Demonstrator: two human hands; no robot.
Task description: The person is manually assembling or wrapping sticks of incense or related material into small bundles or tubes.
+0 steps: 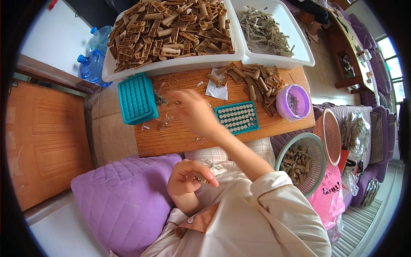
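The left hand [183,180] clasps a small brown rounded piece [201,178], partly hidden, near the wooden table's [182,141] edge. The blurred right hand [194,110] is above it; I cannot tell its grip.

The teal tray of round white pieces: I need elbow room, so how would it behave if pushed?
The teal tray likely slides as one stiff piece, given its crisp, straight-looking edges. It probably won't tip readily, sitting broad and low on the wooden table. The round white pieces might jump out if jolted, since no lid covers them.
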